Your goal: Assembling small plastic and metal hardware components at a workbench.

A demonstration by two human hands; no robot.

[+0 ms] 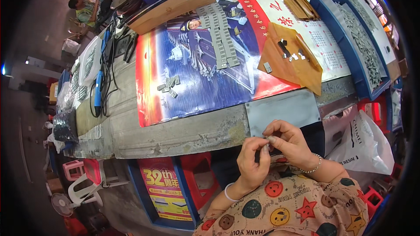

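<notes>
- At the far left of the desk, a white tray holds small grey parts.
- Right of it lies a blue pen-shaped tool with a black cable.
- On the glossy poster, several loose grey blocks sit together; farther right, many more form long rows.
- The left hand, at the near edge, has thumb and forefinger drawn together, tips meeting the other hand's.
- A pale grey plate lies just beyond both hands.
- The right hand also pinches; I cannot tell what, if anything, is between the fingers.
- Beyond, a brown sheet bears small black and silvery pieces.
- At the far right, a blue tray holds many grey parts.
</notes>
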